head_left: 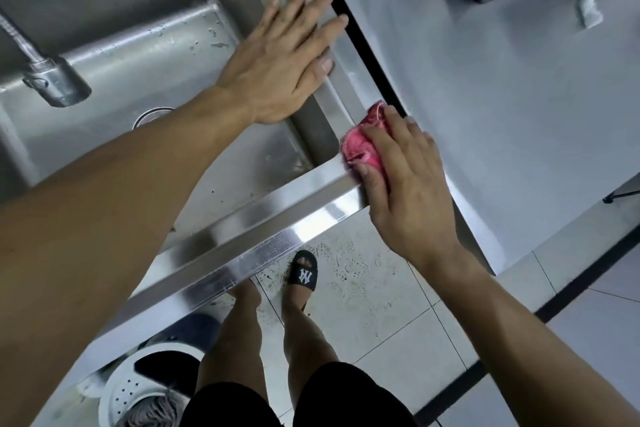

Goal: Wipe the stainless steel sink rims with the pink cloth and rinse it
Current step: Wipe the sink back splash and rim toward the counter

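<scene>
Pink bunched cloth [363,146] is pressed flat-fingered by right hand [405,184] at stainless sink rim [263,218] corner, left hand [280,59] spread empty; overhanging cloth could be dropped floorward.

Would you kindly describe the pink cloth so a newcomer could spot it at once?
Start at the steel sink and follow its front rim to the corner nearest the steel counter. There the right hand presses a crumpled pink cloth onto the rim. It is the only brightly coloured thing among grey metal.
</scene>
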